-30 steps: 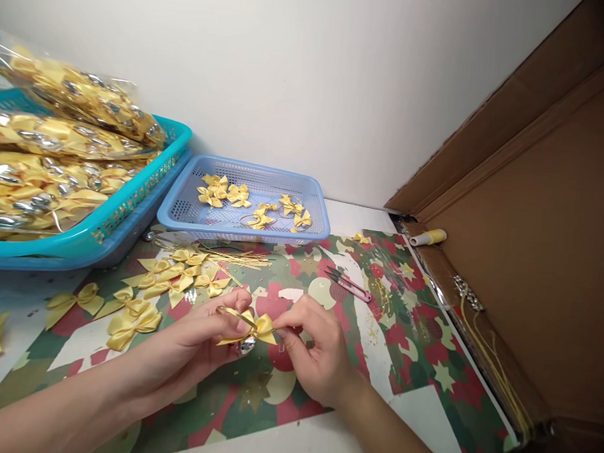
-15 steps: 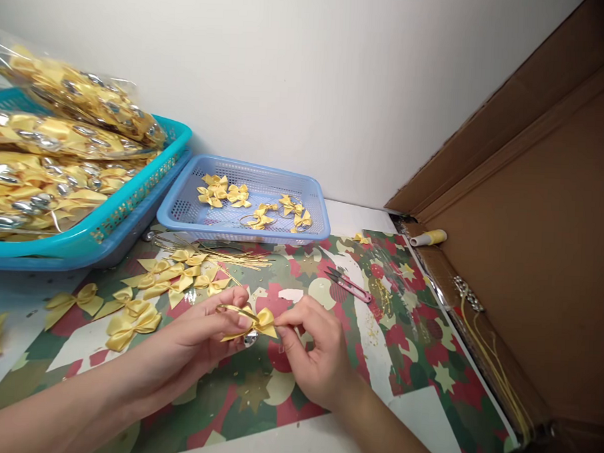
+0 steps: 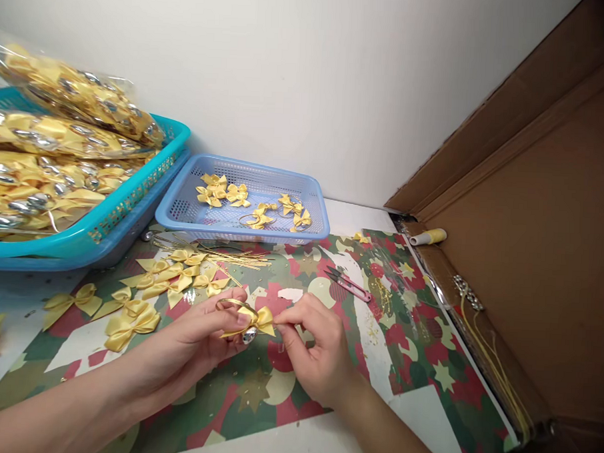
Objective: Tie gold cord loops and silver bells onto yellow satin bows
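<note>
Yellow ribbon bow [image 3: 258, 318] sits pinched between both hands just in front of the blue basket [image 3: 182, 211], its wings lying left-right. Left hand [image 3: 202, 332] grips its near-left side; right hand [image 3: 314, 350] nips the right wing tip.

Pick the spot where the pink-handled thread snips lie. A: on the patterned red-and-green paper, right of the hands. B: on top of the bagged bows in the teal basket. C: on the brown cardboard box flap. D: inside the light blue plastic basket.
A: the pink-handled thread snips lie flat on the patterned red-and-green paper, beyond and right of the right hand, outside the light blue plastic basket.
</note>
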Available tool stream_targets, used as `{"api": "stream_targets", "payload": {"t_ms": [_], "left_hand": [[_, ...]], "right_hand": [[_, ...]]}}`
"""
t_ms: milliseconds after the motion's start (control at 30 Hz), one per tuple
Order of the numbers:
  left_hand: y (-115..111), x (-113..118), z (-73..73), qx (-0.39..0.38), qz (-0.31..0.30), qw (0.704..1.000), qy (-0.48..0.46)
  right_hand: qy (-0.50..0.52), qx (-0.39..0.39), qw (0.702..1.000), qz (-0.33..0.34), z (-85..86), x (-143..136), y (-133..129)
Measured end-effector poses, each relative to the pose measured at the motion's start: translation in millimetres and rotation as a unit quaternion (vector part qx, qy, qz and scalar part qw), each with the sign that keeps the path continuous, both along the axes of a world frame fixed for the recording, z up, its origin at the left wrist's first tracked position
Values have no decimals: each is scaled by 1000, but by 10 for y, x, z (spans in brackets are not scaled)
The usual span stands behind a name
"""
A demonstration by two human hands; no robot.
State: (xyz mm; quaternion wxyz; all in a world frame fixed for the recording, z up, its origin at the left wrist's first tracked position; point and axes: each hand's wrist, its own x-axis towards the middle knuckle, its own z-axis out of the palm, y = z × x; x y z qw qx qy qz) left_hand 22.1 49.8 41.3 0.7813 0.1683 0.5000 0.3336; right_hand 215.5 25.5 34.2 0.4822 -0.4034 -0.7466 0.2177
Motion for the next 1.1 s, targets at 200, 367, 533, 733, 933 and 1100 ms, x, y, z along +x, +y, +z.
{"api": "stream_targets", "payload": {"t_ms": [200,367,533,733,933,1100], "left_hand": [[-17,17,42,0,19,1000,13],[-30,18,41,5,8,1000,18],[-29,40,62,-2,25,999,21],[-28,67,79,15,28,999,14],[-33,86,51,21,35,999,21],[-64,89,50,30,35,998,39]], "right_hand": [[7,-1,1000,3,-7,-2,2],[8,3,1000,-1,-8,-24,-2],[3,-8,1000,-9,-7,-30,-16],[-12,-10,1000,-27,-6,-41,-25],[-29,0,999,-22,-6,-36,-15],[-47,17,999,-18,-22,-19,-8]]}}
